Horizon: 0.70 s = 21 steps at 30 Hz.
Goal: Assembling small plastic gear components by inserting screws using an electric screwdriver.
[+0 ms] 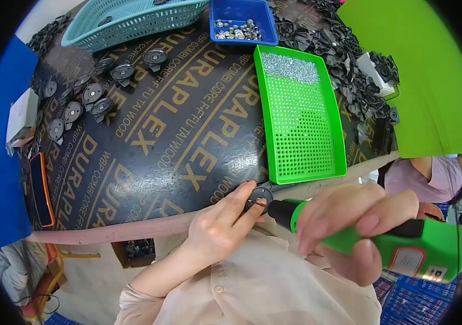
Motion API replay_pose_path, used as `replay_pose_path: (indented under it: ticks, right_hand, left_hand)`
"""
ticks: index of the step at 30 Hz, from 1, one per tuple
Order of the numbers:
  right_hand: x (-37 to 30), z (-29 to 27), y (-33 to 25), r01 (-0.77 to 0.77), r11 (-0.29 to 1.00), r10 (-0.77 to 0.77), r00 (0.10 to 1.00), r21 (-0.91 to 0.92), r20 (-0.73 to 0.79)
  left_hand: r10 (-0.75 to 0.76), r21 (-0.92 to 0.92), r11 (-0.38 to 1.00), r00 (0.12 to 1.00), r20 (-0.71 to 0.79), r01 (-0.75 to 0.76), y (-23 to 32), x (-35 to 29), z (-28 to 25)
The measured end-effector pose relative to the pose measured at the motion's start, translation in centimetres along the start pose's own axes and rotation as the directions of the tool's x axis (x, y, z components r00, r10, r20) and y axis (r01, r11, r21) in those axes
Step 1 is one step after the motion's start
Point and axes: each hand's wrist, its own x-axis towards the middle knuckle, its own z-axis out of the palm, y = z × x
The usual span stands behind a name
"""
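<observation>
Green tray sits just past the black disc I see pinched in the left hand, a blue bin beyond. The right hand clasps a power screwdriver.

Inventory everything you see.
power tool: one, green, right
round part: one, black, lower centre
tray: one, green, right
metal bits: many, silver, in tray
bin: one, blue, far side
discs: many, silver, in bin
basket: one, teal, far left
loose parts: many, black, both sides
phone: one, black-orange, left
boxes: two, white, either side
table: one, dark, middle
panels: two, blue left, lime right
person: one, pink clothes, right
left hand: one, bare, on round part
right hand: one, bare, gripping power tool
</observation>
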Motion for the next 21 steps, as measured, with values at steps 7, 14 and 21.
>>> replay_pose_path:
  ticks: [7,14,21]
  right_hand:
    - [1.7,-0.1,0.8,0.071,0.997,-0.074,0.968,0.022,0.238]
    - [2.0,-4.0,0.4,0.244,0.966,-0.244,0.970,0.081,-0.008]
    - [5.1,-5.5,5.1,0.161,0.963,-0.236,0.893,-0.216,-0.383]
  left_hand:
    - [0.048,0.077,0.996,0.998,0.035,-0.050,-0.1,0.0,-0.3]
    - [0.039,0.059,0.998,0.996,-0.076,-0.035,0.2,-0.1,0.6]
    - [0.015,0.036,0.999,0.995,-0.100,-0.011,-0.1,-0.3,1.1]
